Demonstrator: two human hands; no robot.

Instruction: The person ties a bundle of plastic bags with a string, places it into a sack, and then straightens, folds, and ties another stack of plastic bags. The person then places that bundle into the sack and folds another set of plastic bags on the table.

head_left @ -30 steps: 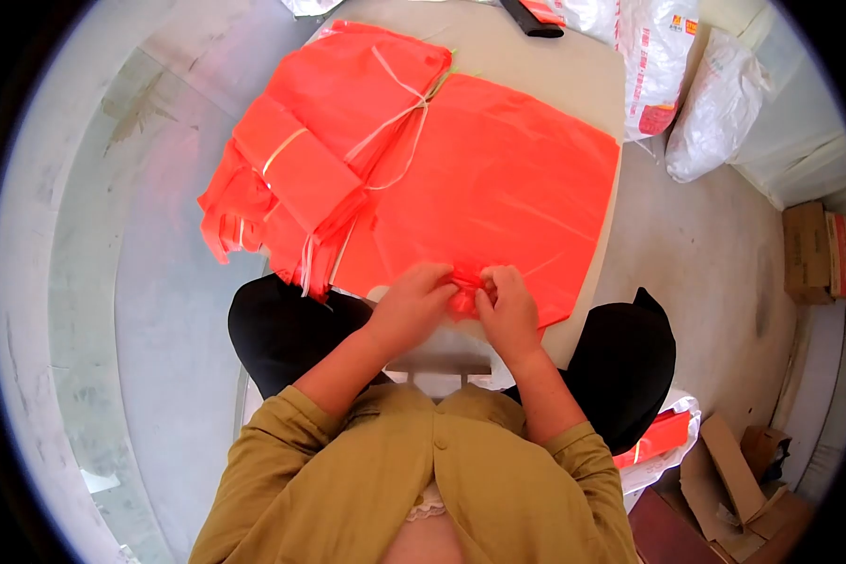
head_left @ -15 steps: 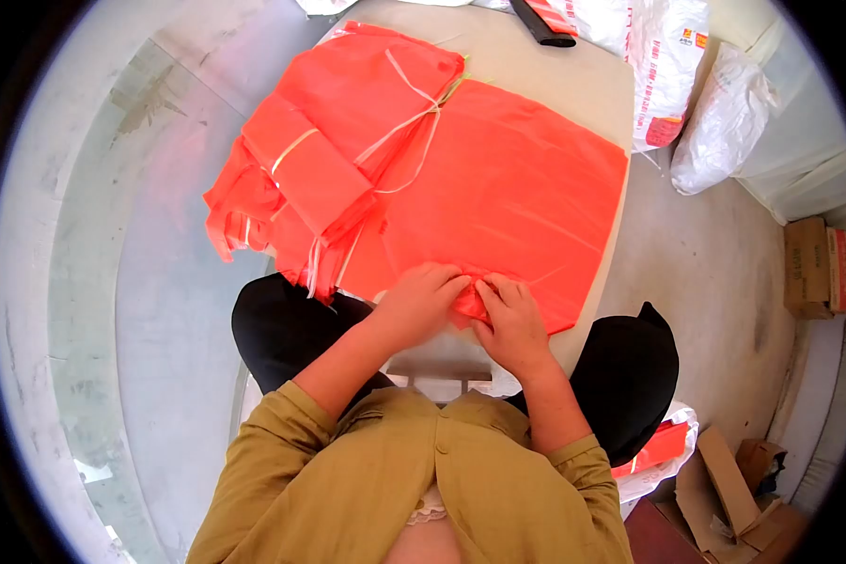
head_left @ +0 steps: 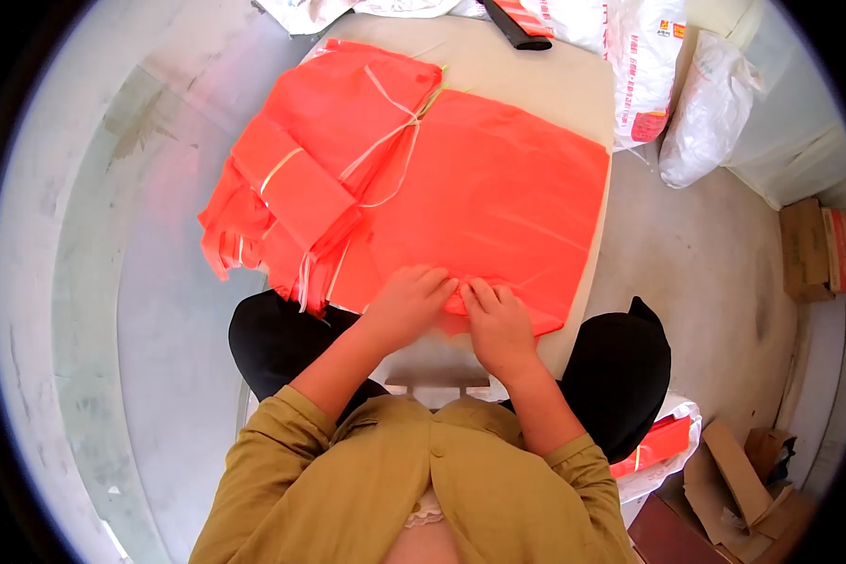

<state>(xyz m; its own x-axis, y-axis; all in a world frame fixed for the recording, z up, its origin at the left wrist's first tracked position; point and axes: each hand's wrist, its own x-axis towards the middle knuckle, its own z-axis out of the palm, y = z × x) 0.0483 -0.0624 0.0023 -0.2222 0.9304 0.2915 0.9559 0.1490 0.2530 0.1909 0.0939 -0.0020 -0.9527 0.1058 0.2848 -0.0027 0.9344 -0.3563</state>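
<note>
A large red plastic sheet or bag [head_left: 498, 197] lies flat on the beige table [head_left: 559, 85]. At its near edge my left hand [head_left: 410, 303] and my right hand [head_left: 496, 320] rest side by side, fingers bent and closed on the gathered red plastic between them. The fingertips almost touch. To the left sit more red bags [head_left: 338, 94], with a folded red bundle [head_left: 296, 183] on top, bound by a gold band. Pale string [head_left: 399, 132] runs across the red plastic.
White printed sacks [head_left: 644, 75] and a white plastic bag [head_left: 710, 113] stand at the back right. A black-and-red item [head_left: 522, 26] lies at the table's far edge. Cardboard boxes [head_left: 804, 249] are at the right. An open bag with red bundles [head_left: 653, 446] sits by my right knee.
The raised, pinched plastic between my hands now lies flatter. My fingers have shifted from an upright pinch to a lower, flatter hold. The view has moved slightly.
</note>
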